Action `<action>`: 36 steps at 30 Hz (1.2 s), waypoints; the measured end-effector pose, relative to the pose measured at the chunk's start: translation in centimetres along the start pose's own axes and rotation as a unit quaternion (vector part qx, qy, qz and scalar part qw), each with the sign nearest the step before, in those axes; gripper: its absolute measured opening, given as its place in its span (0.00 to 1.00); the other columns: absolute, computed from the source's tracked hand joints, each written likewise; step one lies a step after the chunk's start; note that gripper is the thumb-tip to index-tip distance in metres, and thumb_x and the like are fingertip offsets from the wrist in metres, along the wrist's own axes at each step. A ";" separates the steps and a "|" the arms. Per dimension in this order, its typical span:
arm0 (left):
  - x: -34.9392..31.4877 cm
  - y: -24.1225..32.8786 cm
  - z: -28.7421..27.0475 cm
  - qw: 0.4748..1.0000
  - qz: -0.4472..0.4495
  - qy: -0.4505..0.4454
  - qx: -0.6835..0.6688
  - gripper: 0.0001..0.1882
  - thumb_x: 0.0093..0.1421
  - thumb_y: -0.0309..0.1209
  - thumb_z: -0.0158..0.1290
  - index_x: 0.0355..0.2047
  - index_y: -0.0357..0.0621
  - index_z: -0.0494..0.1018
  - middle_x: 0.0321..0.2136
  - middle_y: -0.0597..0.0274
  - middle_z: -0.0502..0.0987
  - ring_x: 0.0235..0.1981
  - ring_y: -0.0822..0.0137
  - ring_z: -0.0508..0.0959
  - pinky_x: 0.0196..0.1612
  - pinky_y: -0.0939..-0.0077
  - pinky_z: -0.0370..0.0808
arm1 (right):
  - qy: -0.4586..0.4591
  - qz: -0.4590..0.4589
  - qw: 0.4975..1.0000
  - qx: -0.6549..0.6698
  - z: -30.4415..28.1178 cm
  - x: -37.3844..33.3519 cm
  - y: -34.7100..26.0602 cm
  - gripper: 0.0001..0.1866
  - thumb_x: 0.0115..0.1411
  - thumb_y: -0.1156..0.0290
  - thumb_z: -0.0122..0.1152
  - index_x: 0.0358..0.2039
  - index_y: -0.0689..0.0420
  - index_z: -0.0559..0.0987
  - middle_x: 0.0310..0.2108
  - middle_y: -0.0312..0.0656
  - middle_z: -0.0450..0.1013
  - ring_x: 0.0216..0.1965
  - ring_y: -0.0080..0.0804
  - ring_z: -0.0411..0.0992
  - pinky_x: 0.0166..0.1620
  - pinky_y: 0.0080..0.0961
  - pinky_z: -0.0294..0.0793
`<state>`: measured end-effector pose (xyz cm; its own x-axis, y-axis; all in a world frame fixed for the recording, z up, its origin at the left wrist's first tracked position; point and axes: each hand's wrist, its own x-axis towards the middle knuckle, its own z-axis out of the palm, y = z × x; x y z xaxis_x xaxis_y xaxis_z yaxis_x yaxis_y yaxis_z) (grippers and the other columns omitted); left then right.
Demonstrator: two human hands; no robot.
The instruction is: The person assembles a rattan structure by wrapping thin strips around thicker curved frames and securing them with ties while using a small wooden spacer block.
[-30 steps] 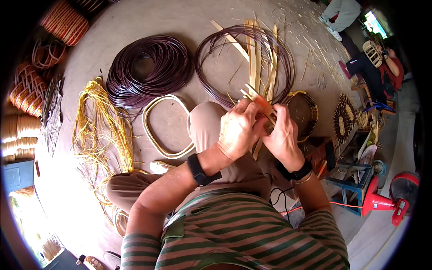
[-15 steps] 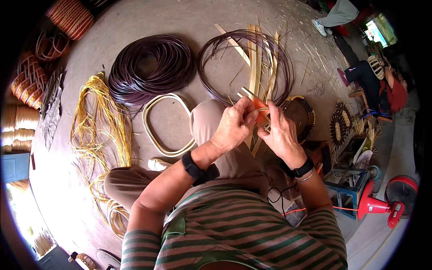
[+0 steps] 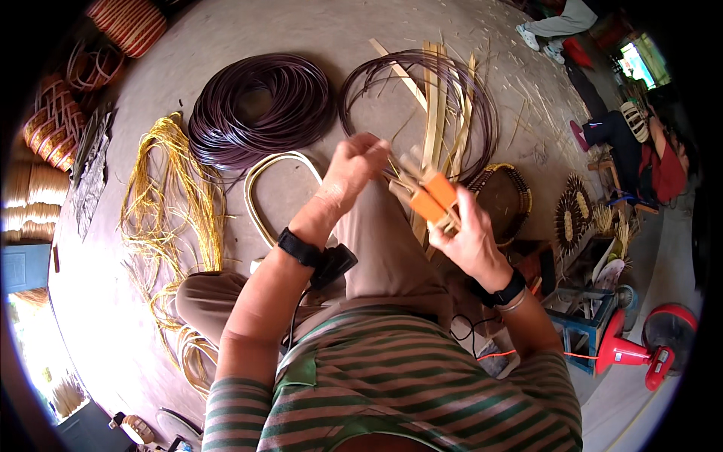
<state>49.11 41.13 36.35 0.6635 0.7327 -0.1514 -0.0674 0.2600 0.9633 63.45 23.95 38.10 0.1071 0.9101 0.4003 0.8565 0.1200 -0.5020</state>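
My right hand (image 3: 476, 245) grips a small piece with two orange panels (image 3: 428, 208) and pale bamboo-like strips sticking out at its ends. The thumb and fingers close around its near right end, above my knee. Up and to the left, my left hand (image 3: 348, 169) is apart from that piece. Its fingertips are drawn together in a pinch, slightly blurred, and I cannot make out what, if anything, is between them. Just beyond the hands, long flat bamboo strips (image 3: 435, 113) lie across a loose coil of thin dark cane (image 3: 346, 94).
A thick coil of dark cord (image 3: 215, 113) lies ahead on the left, with a pale hoop (image 3: 251, 203) nearer me. Golden fibre (image 3: 147, 188) spreads at left. A dark beaded-looking ring (image 3: 520, 192) is at right. A red fan (image 3: 621, 350) stands lower right; another person (image 3: 666, 162) sits beyond.
My left hand has come off the orange piece and moved up and left. My right hand keeps the piece, now turned so both orange panels show.
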 end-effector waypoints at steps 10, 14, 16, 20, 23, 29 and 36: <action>-1.9 -0.7 4.2 0.959 -0.154 -0.162 -0.174 0.09 0.60 0.35 0.50 0.27 0.44 0.68 0.18 0.72 0.63 0.23 0.77 0.63 0.31 0.80 0.61 | 0.107 0.311 0.701 0.633 0.3 0.7 2.0 0.21 0.60 0.61 0.49 0.49 0.62 0.67 0.30 0.38 0.65 0.25 0.25 0.66 0.27 0.22 0.67; -1.2 -1.3 3.8 0.938 -0.152 -0.132 -0.282 0.08 0.59 0.35 0.51 0.27 0.45 0.68 0.18 0.71 0.65 0.24 0.76 0.65 0.34 0.78 0.66 | 0.137 0.314 0.677 0.651 0.5 0.5 3.3 0.17 0.60 0.64 0.50 0.48 0.59 0.68 0.34 0.39 0.70 0.33 0.28 0.71 0.36 0.27 0.71; -1.1 -1.0 3.8 0.921 -0.190 -0.106 -0.324 0.08 0.60 0.34 0.51 0.28 0.44 0.68 0.18 0.72 0.62 0.25 0.75 0.66 0.37 0.77 0.67 | 0.177 0.316 0.684 0.633 0.5 0.6 3.3 0.16 0.60 0.67 0.51 0.47 0.58 0.68 0.37 0.40 0.71 0.37 0.30 0.72 0.41 0.30 0.72; -1.4 -1.4 4.2 0.926 -0.184 -0.115 -0.309 0.06 0.60 0.32 0.50 0.30 0.43 0.67 0.18 0.72 0.62 0.23 0.75 0.66 0.34 0.77 0.69 | 0.130 0.295 0.693 0.645 1.1 -0.1 4.1 0.14 0.59 0.70 0.52 0.46 0.58 0.69 0.40 0.39 0.71 0.42 0.28 0.71 0.46 0.31 0.70; -1.6 -1.1 4.4 0.952 -0.166 -0.105 -0.234 0.07 0.60 0.31 0.50 0.34 0.42 0.68 0.18 0.73 0.63 0.22 0.76 0.65 0.29 0.80 0.66 | 0.109 0.295 0.663 0.679 0.7 0.9 2.7 0.13 0.59 0.73 0.52 0.45 0.59 0.68 0.40 0.38 0.70 0.42 0.25 0.69 0.47 0.27 0.68; -2.2 -0.6 4.5 0.980 -0.057 -0.179 -0.065 0.13 0.57 0.31 0.53 0.43 0.43 0.69 0.17 0.74 0.64 0.19 0.80 0.62 0.24 0.87 0.60 | 0.137 0.285 0.642 0.699 1.3 0.5 4.1 0.15 0.60 0.72 0.52 0.48 0.55 0.69 0.43 0.37 0.70 0.46 0.27 0.68 0.51 0.33 0.66; -1.8 -3.5 4.5 0.964 0.122 -0.086 0.219 0.08 0.55 0.33 0.54 0.29 0.41 0.76 0.14 0.72 0.67 0.15 0.80 0.60 0.19 0.81 0.61 | 0.228 0.309 0.629 0.676 1.6 0.2 4.4 0.12 0.61 0.71 0.51 0.46 0.54 0.70 0.42 0.37 0.70 0.46 0.28 0.68 0.51 0.35 0.67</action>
<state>51.49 36.08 34.25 0.7845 0.6129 0.0944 0.0584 -0.2246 0.9727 66.38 25.29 34.73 0.6057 0.7778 -0.1677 -0.5995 0.3075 -0.7390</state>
